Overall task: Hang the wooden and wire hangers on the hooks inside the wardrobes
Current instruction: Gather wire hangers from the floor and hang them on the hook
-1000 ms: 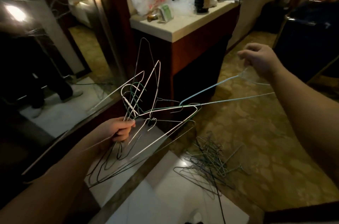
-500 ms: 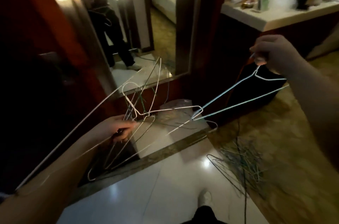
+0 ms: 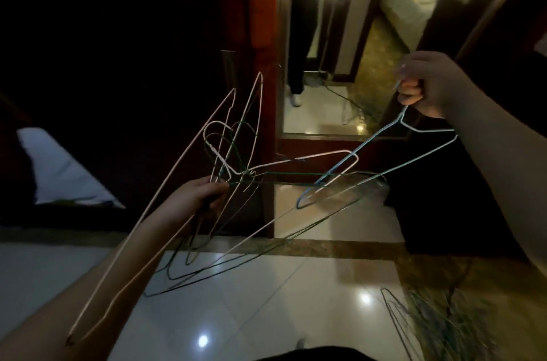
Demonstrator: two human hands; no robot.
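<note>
The left hand gripped a tangled bunch of wire hangers near their necks, the fingers curled round several wires at once; white and dark green hangers fanned out above and below the fist, with one long white hanger running down alongside the left forearm toward the lower left. The right hand, raised higher and to the right, was closed round the hook of a single light blue wire hanger, whose neck emerged just below the fingers. That blue hanger sloped down to the left, and its far corner lay among the wires of the bunch, beside the looped end of a white hanger; whether it was caught on them or merely crossed them could not be told. Both sets of hangers were held in the air above a glossy tiled floor. A further heap of wire hangers lay on the floor at the lower right, blurred. Behind the hands stood a tall mirror in a reddish wood frame, reflecting a lamp and a bed. To the left of the mirror the interior was too dark to make out, apart from a pale slanted surface.
</note>
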